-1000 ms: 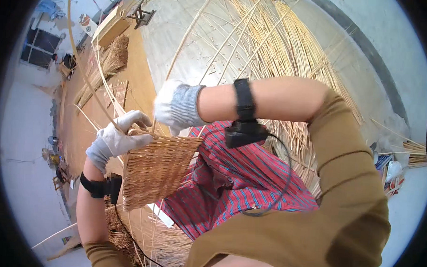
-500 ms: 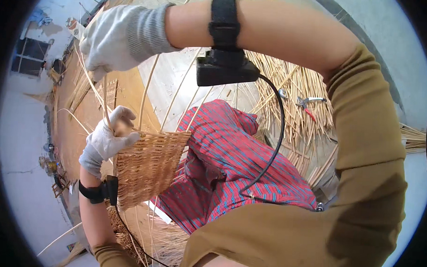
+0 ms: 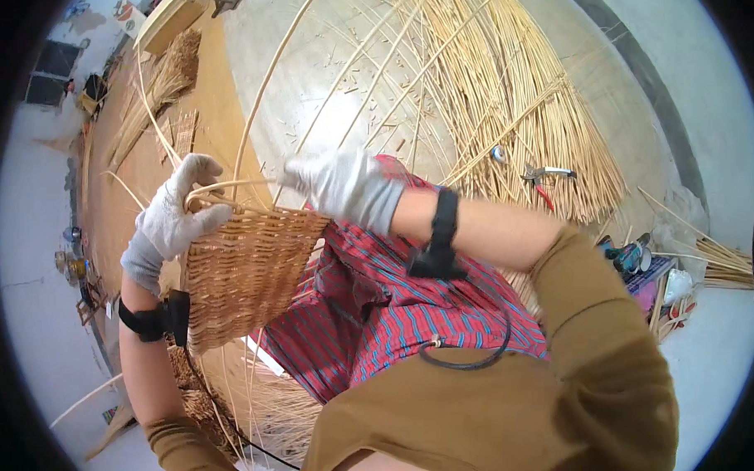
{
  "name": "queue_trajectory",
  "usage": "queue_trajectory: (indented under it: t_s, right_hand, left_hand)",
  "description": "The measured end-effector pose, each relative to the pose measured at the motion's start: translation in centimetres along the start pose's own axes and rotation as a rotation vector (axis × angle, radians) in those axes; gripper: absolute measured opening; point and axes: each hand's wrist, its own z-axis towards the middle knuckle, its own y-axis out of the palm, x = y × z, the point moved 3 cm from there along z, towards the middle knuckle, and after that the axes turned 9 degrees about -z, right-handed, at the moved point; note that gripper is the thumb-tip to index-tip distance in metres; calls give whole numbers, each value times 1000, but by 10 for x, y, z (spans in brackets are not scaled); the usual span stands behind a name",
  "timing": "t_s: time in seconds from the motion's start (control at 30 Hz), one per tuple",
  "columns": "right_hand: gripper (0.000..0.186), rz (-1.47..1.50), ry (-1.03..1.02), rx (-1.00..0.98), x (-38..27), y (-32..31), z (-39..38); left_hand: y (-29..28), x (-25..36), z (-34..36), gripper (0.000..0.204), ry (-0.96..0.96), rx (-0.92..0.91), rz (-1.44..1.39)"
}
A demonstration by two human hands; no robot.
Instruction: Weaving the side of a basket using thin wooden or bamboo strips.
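A half-woven wicker basket rests on my lap over a red striped cloth. My left hand, in a grey work glove, grips the basket's top rim at its left corner. In a matching glove, my right hand is closed on a thin pale cane strand that bends across the rim between both hands. Long upright stakes rise from the basket and arc away over the floor. Each wrist carries a black strap with a small device.
A large heap of pale willow rods lies spread on the concrete floor ahead. Red-handled cutters lie at its right edge. Small tools and bottles sit at right. Wooden boards and reed bundles lie at left.
My right hand came down from high above the basket to the rim, pulling the cane strand with it. My left hand stayed on the rim's left corner.
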Motion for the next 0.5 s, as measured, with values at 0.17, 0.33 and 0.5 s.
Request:
queue_trajectory:
  t_s: [0.17, 0.33, 0.5]
  right_hand:
    - [24, 244, 293, 0, -41, 69, -38]
    - [16, 272, 185, -24, -37, 82, -36]
    - [27, 216, 214, 162, -44, 86, -37]
  left_hand:
    - [1, -1, 4, 43, -49, -5, -20]
    - [-1, 12, 7, 43, -184, -96, 751]
    - [17, 27, 7, 49, 22, -98, 1150]
